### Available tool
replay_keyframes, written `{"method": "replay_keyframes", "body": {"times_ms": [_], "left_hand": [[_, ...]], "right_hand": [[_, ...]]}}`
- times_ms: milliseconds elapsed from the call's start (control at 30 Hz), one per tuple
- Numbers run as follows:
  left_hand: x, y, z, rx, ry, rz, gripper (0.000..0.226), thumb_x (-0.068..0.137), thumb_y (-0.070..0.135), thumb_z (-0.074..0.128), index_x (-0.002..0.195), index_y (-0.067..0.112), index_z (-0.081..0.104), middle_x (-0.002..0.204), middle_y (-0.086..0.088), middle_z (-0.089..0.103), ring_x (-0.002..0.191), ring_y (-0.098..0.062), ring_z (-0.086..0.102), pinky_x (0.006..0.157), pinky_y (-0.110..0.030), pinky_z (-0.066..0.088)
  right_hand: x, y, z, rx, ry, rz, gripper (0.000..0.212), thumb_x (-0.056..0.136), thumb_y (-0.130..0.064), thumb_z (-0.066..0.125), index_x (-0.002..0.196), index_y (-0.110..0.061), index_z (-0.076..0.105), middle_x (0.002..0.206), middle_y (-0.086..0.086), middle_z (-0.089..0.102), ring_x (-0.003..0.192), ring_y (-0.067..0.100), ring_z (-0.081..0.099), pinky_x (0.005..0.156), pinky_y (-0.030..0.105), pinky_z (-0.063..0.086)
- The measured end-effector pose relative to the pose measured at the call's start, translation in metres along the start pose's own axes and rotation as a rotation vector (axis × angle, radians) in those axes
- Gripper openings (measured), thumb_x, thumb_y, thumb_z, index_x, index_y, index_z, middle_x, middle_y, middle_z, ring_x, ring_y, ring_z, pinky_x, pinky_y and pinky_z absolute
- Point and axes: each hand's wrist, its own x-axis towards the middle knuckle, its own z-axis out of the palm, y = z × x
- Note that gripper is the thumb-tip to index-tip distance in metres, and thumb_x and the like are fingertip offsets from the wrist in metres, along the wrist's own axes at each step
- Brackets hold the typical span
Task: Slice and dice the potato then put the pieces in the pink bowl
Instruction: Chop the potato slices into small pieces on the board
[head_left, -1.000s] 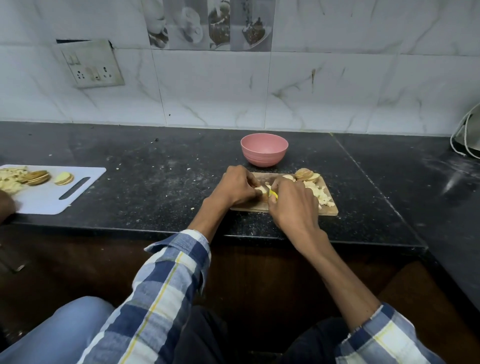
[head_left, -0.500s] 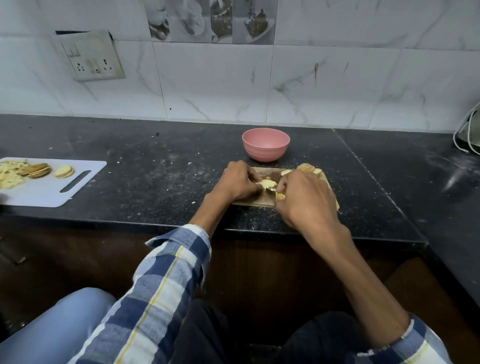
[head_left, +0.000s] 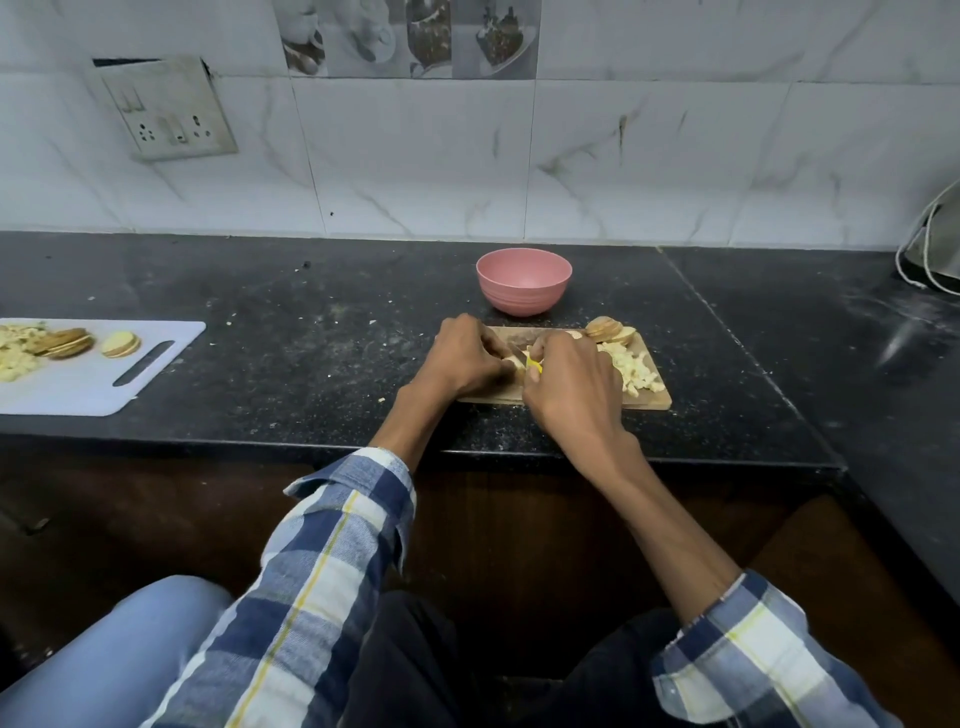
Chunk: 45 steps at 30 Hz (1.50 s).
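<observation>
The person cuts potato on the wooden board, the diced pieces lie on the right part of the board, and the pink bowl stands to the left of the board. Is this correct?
One detail is wrong: the pink bowl stands behind the wooden board, toward the wall, not to its left. The head view shows it. The rest holds: the diced pieces lie on the board's right part.

Knife mostly hidden by hands.

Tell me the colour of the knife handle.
Yellow; the knife handle peeks from the right hand in the head view.

Black speckled countertop under white marble-veined wall tiles
</observation>
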Motion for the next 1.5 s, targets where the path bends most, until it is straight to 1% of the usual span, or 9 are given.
{"method": "replay_keyframes", "body": {"times_ms": [333,433,567,633,767,867,1033,1300,1500], "left_hand": [[0.004,0.000,0.001,0.007,-0.030,-0.020,0.008,0.074,0.019,0.088,0.081,0.017,0.085,0.069,0.007,0.075,0.063,-0.001,0.064,0.058,-0.014,0.045],[0.004,-0.001,-0.001,0.021,-0.038,-0.006,0.008,0.077,0.019,0.087,0.084,0.017,0.085,0.074,0.004,0.077,0.065,-0.001,0.065,0.064,-0.018,0.049],[0.003,-0.007,-0.004,0.020,-0.025,0.020,0.014,0.080,0.015,0.086,0.093,0.016,0.085,0.080,-0.001,0.079,0.061,0.005,0.059,0.059,-0.004,0.041],[0.002,-0.009,-0.004,0.017,0.006,0.029,0.014,0.079,0.014,0.087,0.093,0.016,0.085,0.079,0.000,0.079,0.058,0.007,0.058,0.059,-0.002,0.039],[0.002,-0.006,-0.003,0.013,0.010,0.030,0.007,0.079,0.011,0.086,0.084,0.015,0.085,0.074,0.010,0.076,0.055,0.010,0.060,0.062,-0.008,0.047],[0.003,-0.006,-0.003,0.004,0.016,0.024,0.004,0.078,0.010,0.085,0.079,0.014,0.085,0.075,0.004,0.078,0.058,0.009,0.061,0.072,-0.019,0.054],[0.003,-0.006,-0.001,-0.001,0.037,0.014,0.006,0.076,0.012,0.085,0.072,0.016,0.083,0.072,0.004,0.077,0.058,0.008,0.060,0.073,-0.023,0.055],[0.002,-0.006,0.001,0.012,0.047,0.026,0.007,0.077,0.010,0.083,0.072,0.015,0.083,0.070,0.011,0.075,0.057,0.010,0.060,0.074,-0.024,0.055],[-0.003,-0.010,0.004,0.010,0.075,0.036,0.005,0.081,0.014,0.085,0.086,0.017,0.085,0.081,0.003,0.078,0.067,0.002,0.064,0.080,-0.027,0.057]], "right_hand": [[-0.020,-0.001,-0.020,-0.050,-0.054,0.019,0.025,0.093,-0.018,0.069,0.118,-0.017,0.062,0.115,0.008,0.063,0.106,0.032,0.059,0.082,0.040,0.045],[-0.022,0.003,-0.029,-0.064,-0.065,0.032,0.022,0.091,-0.020,0.071,0.111,-0.020,0.065,0.110,0.006,0.065,0.100,0.030,0.061,0.078,0.038,0.048],[-0.027,0.009,-0.026,-0.023,0.007,0.014,0.017,0.094,-0.025,0.068,0.111,-0.022,0.065,0.104,0.005,0.065,0.095,0.029,0.062,0.072,0.037,0.046],[-0.028,0.007,-0.017,-0.002,0.062,-0.007,0.019,0.096,-0.025,0.065,0.114,-0.022,0.064,0.103,0.005,0.066,0.094,0.029,0.063,0.072,0.038,0.046],[-0.026,0.001,-0.003,0.017,0.083,-0.018,0.021,0.097,-0.023,0.064,0.118,-0.019,0.063,0.105,0.009,0.066,0.099,0.033,0.064,0.077,0.041,0.048],[-0.021,-0.001,0.005,0.001,0.071,-0.021,0.024,0.097,-0.020,0.064,0.120,-0.016,0.062,0.107,0.011,0.067,0.101,0.035,0.064,0.079,0.042,0.049],[-0.011,-0.005,0.009,0.017,0.044,-0.014,0.023,0.095,-0.017,0.064,0.119,-0.015,0.064,0.110,0.011,0.068,0.103,0.035,0.063,0.080,0.041,0.046],[-0.016,0.006,-0.015,-0.029,-0.037,0.045,0.024,0.093,-0.018,0.070,0.116,-0.019,0.063,0.113,0.006,0.064,0.105,0.030,0.060,0.078,0.037,0.040],[-0.026,0.027,-0.016,0.066,0.046,0.000,0.016,0.094,-0.027,0.068,0.110,-0.027,0.068,0.099,0.001,0.068,0.088,0.025,0.064,0.068,0.033,0.041]]}}
